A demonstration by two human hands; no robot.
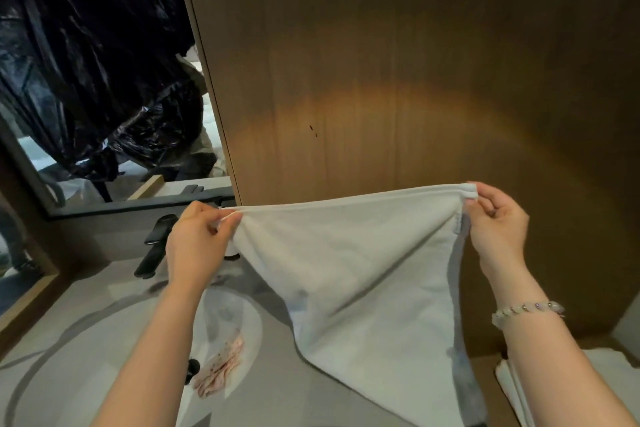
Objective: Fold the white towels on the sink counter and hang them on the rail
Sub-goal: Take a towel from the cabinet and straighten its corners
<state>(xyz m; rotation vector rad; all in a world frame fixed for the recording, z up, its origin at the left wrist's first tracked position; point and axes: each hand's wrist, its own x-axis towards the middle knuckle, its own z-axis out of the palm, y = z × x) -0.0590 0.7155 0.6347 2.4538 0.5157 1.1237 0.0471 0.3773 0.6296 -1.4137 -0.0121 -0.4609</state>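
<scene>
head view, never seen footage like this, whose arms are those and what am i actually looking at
There is no machine here. The single picture comes from a camera worn on a person's head, looking forward and down, so the two arms are the wearer's own. The left hand and the right hand each pinch a top corner of a white towel, holding it spread out above the counter. Beside it is a white sink with a black tap and a pinkish crumpled thing in the basin. More white fabric, probably another towel, lies at the lower right. Behind are a wooden panel and a mirror.
</scene>
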